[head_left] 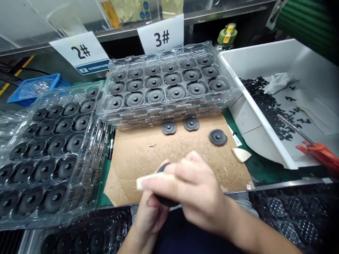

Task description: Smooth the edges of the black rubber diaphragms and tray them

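Over the front of the cardboard sheet (137,151), my left hand (152,215) is closed around a black round disc (166,201), mostly covered by my fingers. My right hand (197,187) crosses above it, gripping a flat cream-coloured piece (150,180) and pressing it at or close to the disc's face; whether they touch is hidden. Motion slightly blurs the right hand. Beyond my hands lie three loose black discs with small centre posts: one at left (168,127), one in the middle (191,124) and one at right (218,137).
Stacked clear trays of black discs stand behind (169,106) and at left (87,155). A white bin (267,127) at right contains small black pieces, a glove and a red-handled screwdriver (320,155). A pale wedge (241,154) lies near the bin. A green sleeve (309,28) shows top right.
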`<state>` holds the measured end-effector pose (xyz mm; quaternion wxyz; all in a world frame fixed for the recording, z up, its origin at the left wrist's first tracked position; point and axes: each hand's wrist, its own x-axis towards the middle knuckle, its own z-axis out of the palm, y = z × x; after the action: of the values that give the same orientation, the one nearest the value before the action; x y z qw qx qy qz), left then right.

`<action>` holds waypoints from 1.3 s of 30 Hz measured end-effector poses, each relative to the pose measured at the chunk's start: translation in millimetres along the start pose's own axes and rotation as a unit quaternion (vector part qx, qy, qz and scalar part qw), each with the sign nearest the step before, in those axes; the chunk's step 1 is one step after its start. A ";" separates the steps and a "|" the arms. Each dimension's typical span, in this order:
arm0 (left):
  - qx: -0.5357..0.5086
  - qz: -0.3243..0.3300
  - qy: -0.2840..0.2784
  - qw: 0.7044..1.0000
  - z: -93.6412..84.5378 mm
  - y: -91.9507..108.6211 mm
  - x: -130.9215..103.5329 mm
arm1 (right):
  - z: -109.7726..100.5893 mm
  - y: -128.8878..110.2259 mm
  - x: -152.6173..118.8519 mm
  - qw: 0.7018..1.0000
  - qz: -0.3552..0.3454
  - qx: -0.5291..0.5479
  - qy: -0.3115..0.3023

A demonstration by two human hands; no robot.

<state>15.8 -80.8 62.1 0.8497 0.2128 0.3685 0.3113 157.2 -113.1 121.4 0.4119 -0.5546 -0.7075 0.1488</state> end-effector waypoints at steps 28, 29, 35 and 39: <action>-0.072 -0.013 -0.048 0.996 -4.4 6.7 -1.8 | 13.7 -12.6 4.8 0.998 0.057 0.019 -0.022; -0.069 -0.025 -0.055 0.996 -3.8 7.7 -2.7 | 13.6 -12.3 4.6 0.999 0.040 0.022 -0.006; -0.053 -0.041 -0.061 0.996 -15.7 16.3 -2.3 | -7.4 -8.0 -15.8 0.987 0.098 0.061 -0.109; -0.049 -0.060 -0.060 0.995 -15.4 15.2 0.5 | -10.4 7.2 -13.8 0.995 0.066 -0.052 -0.061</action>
<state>-1.3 -67.6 61.1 0.8969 0.1662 0.3133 0.2641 170.3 -125.7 117.3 0.3282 -0.6107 -0.6998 0.1721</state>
